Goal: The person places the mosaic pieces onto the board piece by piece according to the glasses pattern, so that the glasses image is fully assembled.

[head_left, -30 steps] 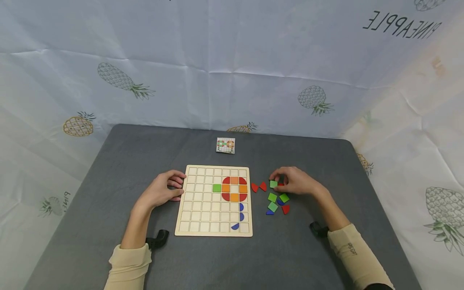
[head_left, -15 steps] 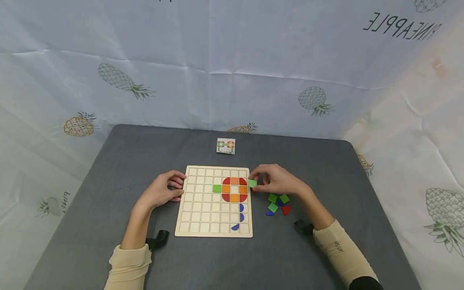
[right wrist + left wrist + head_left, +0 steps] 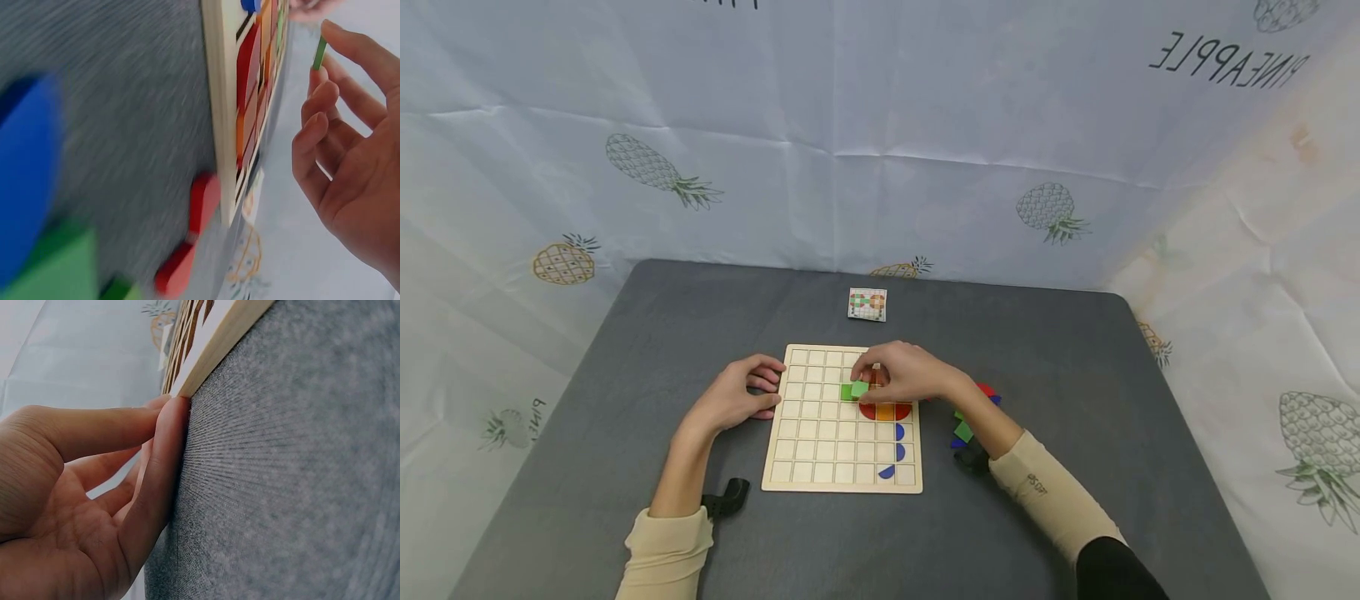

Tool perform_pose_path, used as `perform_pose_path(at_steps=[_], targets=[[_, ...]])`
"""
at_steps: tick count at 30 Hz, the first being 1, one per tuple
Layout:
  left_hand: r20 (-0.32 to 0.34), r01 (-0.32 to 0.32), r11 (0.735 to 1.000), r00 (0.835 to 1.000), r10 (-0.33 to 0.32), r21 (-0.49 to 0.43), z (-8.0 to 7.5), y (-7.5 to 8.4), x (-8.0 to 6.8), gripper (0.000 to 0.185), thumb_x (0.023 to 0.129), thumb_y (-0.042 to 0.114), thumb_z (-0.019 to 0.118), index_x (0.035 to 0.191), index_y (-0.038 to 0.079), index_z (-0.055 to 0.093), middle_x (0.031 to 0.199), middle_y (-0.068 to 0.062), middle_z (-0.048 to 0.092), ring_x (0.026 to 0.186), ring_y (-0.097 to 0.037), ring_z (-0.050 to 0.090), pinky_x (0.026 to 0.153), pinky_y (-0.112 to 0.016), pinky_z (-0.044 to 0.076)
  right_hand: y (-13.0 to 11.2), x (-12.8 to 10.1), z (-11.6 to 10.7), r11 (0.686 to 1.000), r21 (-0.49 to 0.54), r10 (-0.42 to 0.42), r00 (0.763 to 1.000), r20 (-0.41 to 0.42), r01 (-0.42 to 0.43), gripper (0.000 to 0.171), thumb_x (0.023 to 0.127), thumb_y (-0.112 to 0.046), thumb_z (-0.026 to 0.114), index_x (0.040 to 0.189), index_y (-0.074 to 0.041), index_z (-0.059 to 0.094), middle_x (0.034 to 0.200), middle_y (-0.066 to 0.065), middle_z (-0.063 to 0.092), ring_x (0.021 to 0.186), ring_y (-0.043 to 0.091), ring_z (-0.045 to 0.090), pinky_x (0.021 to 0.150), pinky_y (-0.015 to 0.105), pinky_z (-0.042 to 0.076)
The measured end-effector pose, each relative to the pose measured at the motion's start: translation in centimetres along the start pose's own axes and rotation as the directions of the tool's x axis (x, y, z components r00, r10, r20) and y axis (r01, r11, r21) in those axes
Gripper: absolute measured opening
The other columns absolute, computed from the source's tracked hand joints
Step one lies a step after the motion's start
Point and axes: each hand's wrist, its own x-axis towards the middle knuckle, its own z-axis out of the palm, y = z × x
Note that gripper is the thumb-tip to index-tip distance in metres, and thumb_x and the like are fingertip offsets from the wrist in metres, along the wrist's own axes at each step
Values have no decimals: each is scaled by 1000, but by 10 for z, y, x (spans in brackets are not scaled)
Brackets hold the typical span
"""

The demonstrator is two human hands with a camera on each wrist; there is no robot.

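Head view: left edge of wooden board (image 3: pixel 806 429) is touched by left hand (image 3: pixel 737 394), fingers loosely extended. By right hand (image 3: pixel 912 372), thumb and fingertip narrowly parted, green tile (image 3: pixel 860 389) is pinched above board; edge-on from right wrist, long axis roughly parallel to board.

A square pale wooden board (image 3: pixel 842 488), ruled into a grid of cells, lies flat just below the centre of the head view; red pieces (image 3: pixel 904 412) and orange squares (image 3: pixel 885 412) fill cells toward its upper right, partly covered, with three blue half-discs (image 3: pixel 900 452) toward its lower right. A small, thin green square tile (image 3: pixel 861 389) is pinched above the board, near the frame's centre, overlapping a matching green square (image 3: pixel 846 392) set in a cell.
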Motion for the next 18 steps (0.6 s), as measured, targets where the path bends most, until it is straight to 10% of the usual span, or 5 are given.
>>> perform_pose_path(at_steps=[18], targets=[[-1, 10, 1000, 1000, -10, 2, 1, 1, 1, 47, 99, -6, 72, 143, -5, 58, 125, -25, 59, 105, -29, 63, 72, -34, 69, -24, 45, 20, 980, -194, 63, 995, 75, -47, 27, 97, -36, 84, 120, -22, 78, 104, -7, 71, 85, 6, 60, 66, 20, 46]])
